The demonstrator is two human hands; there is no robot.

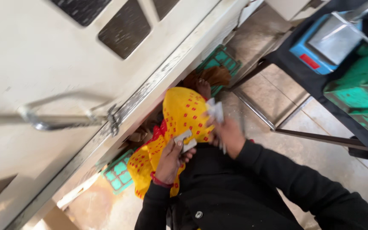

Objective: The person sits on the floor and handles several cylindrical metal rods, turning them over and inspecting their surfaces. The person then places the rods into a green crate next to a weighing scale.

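Both hands working small pale pieces over the yellow cloth.

The left hand [172, 159] is pinching a small flat card [185, 140]; the right hand [228, 135] is gripping blurred pale slips [216, 111] above the yellow cloth [179, 115]. Sorting seems underway; careful fingers are needed next.
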